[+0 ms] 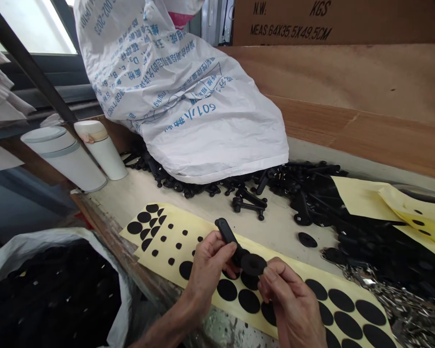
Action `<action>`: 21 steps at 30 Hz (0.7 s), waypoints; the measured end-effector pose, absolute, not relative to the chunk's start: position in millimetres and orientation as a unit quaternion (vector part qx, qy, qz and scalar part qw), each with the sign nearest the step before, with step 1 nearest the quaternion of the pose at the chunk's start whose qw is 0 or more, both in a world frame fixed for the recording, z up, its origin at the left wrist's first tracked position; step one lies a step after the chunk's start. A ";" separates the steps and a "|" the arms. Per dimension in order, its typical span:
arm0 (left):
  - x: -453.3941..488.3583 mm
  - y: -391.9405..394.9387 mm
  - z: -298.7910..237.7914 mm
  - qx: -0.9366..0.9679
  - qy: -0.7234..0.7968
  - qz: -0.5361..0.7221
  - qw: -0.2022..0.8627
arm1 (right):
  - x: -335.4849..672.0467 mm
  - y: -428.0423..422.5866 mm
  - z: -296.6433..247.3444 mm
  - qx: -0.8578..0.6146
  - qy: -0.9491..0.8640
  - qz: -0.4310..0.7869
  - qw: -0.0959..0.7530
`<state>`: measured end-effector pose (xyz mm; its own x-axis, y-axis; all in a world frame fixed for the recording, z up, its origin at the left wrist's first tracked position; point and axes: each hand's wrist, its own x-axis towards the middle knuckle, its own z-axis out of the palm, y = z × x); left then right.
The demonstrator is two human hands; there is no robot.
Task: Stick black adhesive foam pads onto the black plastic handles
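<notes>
The left hand [212, 268] grips a black plastic bracket [226, 235] by its stem. The right hand's [290, 299] fingertips pinch a round black rubber pad [254, 264] at the bracket's foot, both above a yellow backing sheet [199, 232] below the fingers.

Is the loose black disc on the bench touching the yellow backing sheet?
Apart: the head view shows bare bench between the loose black disc and the yellow backing sheet.

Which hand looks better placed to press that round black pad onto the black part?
Probably the right hand: its fingers are at the round black pad, while the left hand is holding the black plastic part.
</notes>
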<state>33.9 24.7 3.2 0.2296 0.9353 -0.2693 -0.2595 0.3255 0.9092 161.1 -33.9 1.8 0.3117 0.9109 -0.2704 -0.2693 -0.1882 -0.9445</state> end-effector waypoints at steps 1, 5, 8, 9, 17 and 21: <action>33.8 24.7 3.4 0.381 0.440 0.433 0.688 | 161.0 -33.6 1.8 -0.577 -0.275 0.519 0.567; 33.9 24.2 4.3 0.368 0.433 0.437 0.697 | 160.0 -30.6 -0.8 -0.590 -0.250 0.546 0.540; 34.0 23.7 3.9 0.364 0.432 0.437 0.700 | 159.8 -27.8 -2.7 -0.580 -0.244 0.568 0.530; 33.9 23.7 3.6 0.363 0.432 0.435 0.702 | 159.8 -27.2 -2.7 -0.579 -0.243 0.571 0.529; 33.7 25.1 3.7 0.352 0.437 0.439 0.702 | 160.9 -28.0 2.9 -0.570 -0.242 0.569 0.541; 34.1 25.8 3.8 0.355 0.444 0.438 0.697 | 162.8 -29.1 2.5 -0.559 -0.243 0.557 0.563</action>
